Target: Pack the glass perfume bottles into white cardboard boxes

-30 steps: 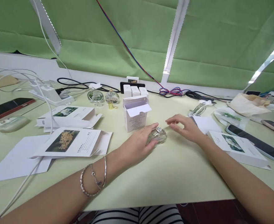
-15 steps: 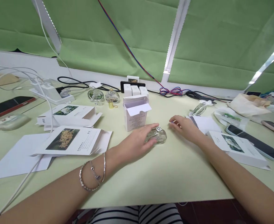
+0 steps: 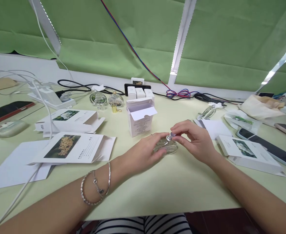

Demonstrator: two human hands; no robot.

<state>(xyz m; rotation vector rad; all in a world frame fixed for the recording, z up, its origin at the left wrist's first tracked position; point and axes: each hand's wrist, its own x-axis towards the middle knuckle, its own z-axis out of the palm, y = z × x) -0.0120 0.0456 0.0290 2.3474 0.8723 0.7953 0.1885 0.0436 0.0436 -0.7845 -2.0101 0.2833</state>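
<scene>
Left hand [image 3: 146,150] grasping clear oval glass bottle [image 3: 170,149] | right hand [image 3: 196,140] has reached bottle's top, pinching small purplish piece [image 3: 173,134]

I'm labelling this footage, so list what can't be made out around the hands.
- Head view: glass bottle, left end hidden by the left hand.
- Head view: lilac piece, full shape covered by the right hand.
- Head view: open box, print too small to read.

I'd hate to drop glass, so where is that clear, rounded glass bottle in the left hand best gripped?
Probably around the broad, rounded glass body, from the left; the narrow silvery neck on top is taken up by the right hand.
</scene>
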